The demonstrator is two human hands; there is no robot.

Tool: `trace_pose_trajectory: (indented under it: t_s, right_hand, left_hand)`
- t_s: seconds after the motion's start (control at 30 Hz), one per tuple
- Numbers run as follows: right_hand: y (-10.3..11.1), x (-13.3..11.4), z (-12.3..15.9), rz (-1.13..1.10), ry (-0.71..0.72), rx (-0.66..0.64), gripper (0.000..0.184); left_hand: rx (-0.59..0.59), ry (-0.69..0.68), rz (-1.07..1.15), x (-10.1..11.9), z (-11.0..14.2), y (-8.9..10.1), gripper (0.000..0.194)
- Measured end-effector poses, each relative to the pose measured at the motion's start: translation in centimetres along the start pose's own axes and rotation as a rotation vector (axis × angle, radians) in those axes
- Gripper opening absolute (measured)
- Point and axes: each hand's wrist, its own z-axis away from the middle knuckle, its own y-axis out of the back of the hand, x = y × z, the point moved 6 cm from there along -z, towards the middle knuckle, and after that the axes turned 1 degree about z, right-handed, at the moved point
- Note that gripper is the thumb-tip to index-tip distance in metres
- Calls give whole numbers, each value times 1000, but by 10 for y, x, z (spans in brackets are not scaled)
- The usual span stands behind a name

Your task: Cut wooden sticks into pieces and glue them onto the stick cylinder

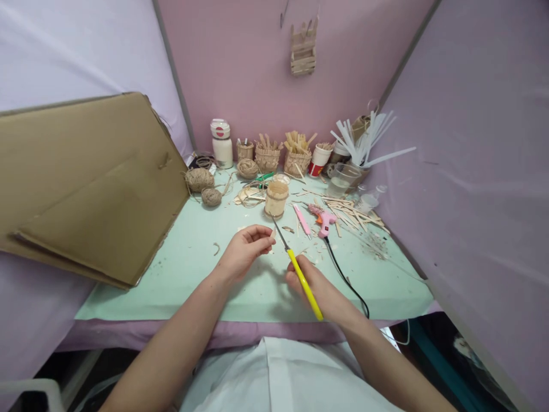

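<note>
My left hand (pixel 245 247) pinches a small wooden stick piece (pixel 273 233) between thumb and fingers above the pale green table top (pixel 193 269). My right hand (pixel 315 292) is closed round a yellow-handled craft knife (pixel 300 273). Its thin blade points up and left, with the tip close to the wooden piece. A small round holder made of wooden sticks (pixel 276 198) stands just beyond the blade tip.
A pink glue gun (pixel 323 219) with a black cord lies to the right, beside loose wooden sticks (pixel 351 212). Twine balls (pixel 199 179), stick-filled baskets (pixel 297 154) and cups line the back. A large cardboard sheet (pixel 86 183) leans at the left.
</note>
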Motion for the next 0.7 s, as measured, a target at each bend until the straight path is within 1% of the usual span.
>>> trace_pose_trajectory:
  t_s: [0.23, 0.4, 0.53, 0.7]
  right_hand:
    - [-2, -7, 3, -28, -19, -8, 28]
    - [-5, -9, 3, -27, -30, -43, 29]
    - [-6, -8, 3, -25, -23, -23, 29]
    - [-7, -13, 3, -9, -3, -24, 34]
  left_hand:
    - [47, -26, 18, 1, 2, 1, 21]
    - [32, -51, 7, 3, 3, -1, 22]
    - [25, -62, -3, 2, 4, -1, 20]
    - [44, -82, -11, 0, 3, 1, 19]
